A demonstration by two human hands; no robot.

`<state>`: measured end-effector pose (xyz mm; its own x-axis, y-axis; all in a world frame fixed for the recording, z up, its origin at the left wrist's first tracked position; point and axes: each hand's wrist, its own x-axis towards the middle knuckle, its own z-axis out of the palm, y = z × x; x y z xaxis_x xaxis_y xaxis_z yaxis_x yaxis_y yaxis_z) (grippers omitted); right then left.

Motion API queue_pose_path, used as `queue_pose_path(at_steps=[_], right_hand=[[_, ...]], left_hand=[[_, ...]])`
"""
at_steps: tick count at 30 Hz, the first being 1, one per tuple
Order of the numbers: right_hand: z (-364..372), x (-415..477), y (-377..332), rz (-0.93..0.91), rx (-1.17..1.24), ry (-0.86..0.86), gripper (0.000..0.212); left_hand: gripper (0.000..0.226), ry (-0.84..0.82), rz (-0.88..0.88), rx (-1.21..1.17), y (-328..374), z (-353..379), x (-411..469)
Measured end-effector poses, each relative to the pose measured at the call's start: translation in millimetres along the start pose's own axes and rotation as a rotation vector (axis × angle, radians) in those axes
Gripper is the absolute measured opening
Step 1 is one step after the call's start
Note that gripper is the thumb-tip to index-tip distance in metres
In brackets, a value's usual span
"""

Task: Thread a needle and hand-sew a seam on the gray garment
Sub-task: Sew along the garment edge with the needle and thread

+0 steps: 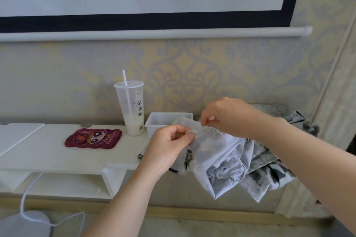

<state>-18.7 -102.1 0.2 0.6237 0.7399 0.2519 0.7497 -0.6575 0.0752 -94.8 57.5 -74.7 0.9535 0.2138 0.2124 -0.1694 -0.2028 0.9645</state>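
The gray garment (227, 158) hangs bunched off the right end of a white shelf (57, 154), its dark-patterned part spilling to the right. My left hand (169, 144) pinches the garment's upper edge between thumb and fingers. Just right of it, my right hand (229, 117) pinches a thin metal needle (199, 127) that lies across the fabric edge between both hands. Any thread is too fine to make out.
A white plastic box (154, 123) stands behind my left hand. A tall clear cup with a straw (133, 109) stands left of it. A maroon cartoon phone case (94, 138) lies on the shelf. A white cable (28, 198) hangs below at the left.
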Motion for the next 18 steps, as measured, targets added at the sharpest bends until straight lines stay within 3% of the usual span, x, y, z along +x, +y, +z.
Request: queue_pose_path(at_steps=[18], right_hand=[[3.5, -3.0, -3.5, 0.024, 0.216, -0.052, 0.021]], left_hand=[[0.007, -0.069, -0.066, -0.196, -1.4, -3.6, 1.2]])
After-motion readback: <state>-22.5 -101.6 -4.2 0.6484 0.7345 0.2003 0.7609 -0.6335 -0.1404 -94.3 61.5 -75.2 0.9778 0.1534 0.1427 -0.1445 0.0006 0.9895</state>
